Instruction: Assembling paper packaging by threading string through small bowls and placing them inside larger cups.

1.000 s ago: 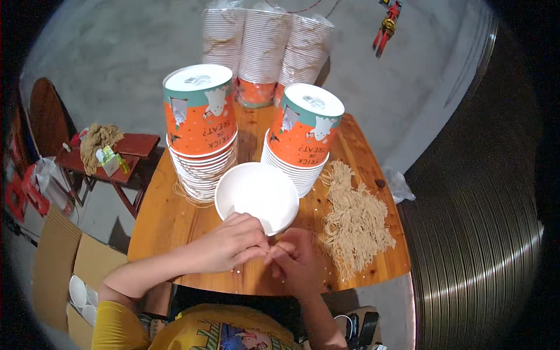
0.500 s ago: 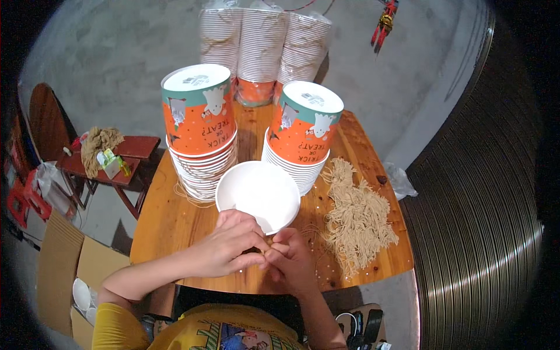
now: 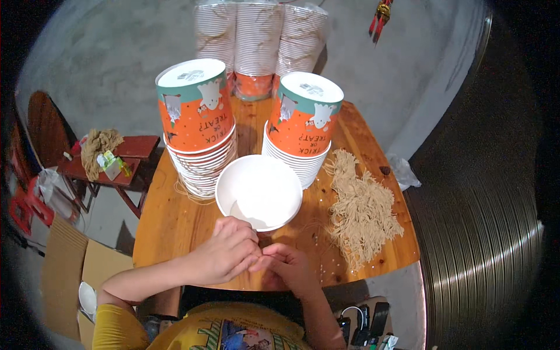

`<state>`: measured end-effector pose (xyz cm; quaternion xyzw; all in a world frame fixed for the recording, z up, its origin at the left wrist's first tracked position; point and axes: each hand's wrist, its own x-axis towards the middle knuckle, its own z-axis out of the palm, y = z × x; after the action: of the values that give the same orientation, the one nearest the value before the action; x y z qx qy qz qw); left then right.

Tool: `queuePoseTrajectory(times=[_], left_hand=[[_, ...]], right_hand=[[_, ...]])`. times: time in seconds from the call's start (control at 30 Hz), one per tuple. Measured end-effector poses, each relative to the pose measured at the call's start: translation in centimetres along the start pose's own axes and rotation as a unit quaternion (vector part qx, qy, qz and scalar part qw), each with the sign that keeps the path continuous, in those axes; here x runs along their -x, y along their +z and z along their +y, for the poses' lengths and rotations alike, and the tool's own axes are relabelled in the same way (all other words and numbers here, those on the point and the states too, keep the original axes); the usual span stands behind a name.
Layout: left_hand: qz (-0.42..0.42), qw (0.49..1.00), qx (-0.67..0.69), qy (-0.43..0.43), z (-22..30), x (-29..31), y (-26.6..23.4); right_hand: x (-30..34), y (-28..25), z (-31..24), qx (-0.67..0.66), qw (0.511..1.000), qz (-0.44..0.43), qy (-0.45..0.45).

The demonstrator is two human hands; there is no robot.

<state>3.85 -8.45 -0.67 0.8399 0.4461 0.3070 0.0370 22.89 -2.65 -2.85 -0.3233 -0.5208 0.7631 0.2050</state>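
Note:
A white paper bucket (image 3: 256, 189) stands near the table's front with its open mouth facing up toward me. Just in front of its near rim, my left hand (image 3: 224, 251) is closed, knuckles up, with fingertips meeting those of my right hand (image 3: 289, 265). The right hand pinches thumb against finger. Whatever lies between the fingertips is too small and hidden to make out. Behind the bucket, two upside-down stacks of orange-and-green printed paper buckets, a left stack (image 3: 195, 119) and a right stack (image 3: 306, 116), rise on the table. Thin twine loops hang about the left stack's rims.
To the right lies a pile of tan twine pieces (image 3: 364, 213) on the wooden table (image 3: 175, 239). Tall plastic-wrapped bucket stacks (image 3: 256, 41) stand at the back. A red bench (image 3: 140, 147) and an open cardboard box (image 3: 105, 262) are on the left; a ribbed metal shutter (image 3: 478, 245) on the right.
The fingers have drawn closer together, with my left hand curling further shut. My view has shifted slightly; buckets and twine pile stay in place on the table.

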Motion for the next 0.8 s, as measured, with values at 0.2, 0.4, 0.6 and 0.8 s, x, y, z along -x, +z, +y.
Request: queuePoseTrajectory(times=[0.2, 0.4, 0.6, 0.8], left_hand=[[0.05, 0.998, 0.001, -0.039, -1.2, -0.7, -1.2], [-0.036, 0.997, -0.048, -0.04, -2.8, -1.7, -1.8], [-0.039, 0.996, -0.034, -0.067, -2.2, -2.2, -1.3], [-0.062, 0.994, -0.041, -0.08, -1.9, -2.6, -1.2]], right_hand=[[-0.9, 0.0, 1.9, 0.02, 0.992, 0.002, -0.128], [-2.9, 1.3, 2.1, 0.039, 0.985, 0.114, -0.126], [-3.4, 1.3, 1.6, 0.044, 0.986, 0.13, -0.099], [-3.8, 1.2, 2.0, 0.013, 0.983, 0.14, -0.118]])
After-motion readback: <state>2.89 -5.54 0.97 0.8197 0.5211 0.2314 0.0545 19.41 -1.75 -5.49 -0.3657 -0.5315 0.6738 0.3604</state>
